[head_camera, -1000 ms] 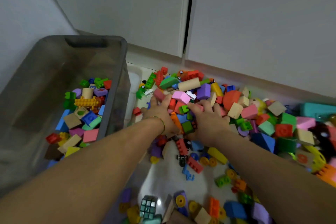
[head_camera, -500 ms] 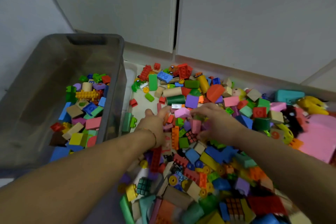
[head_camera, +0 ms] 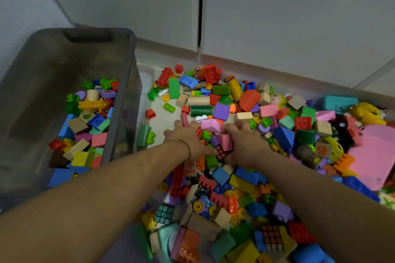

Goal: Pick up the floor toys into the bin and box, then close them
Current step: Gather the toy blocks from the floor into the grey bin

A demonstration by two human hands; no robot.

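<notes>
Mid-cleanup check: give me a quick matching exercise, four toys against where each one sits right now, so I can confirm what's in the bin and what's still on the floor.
Things:
1. yellow studded brick
2. dark green cylinder
3. teal puzzle cube
4. pink flat panel

Places:
a. on the floor, low in the view, nearest the person
b. inside the grey bin
c. at the far right edge of the pile
d. lying on its side beside a purple block

Pairs: 1-b, 2-d, 3-a, 4-c
</notes>
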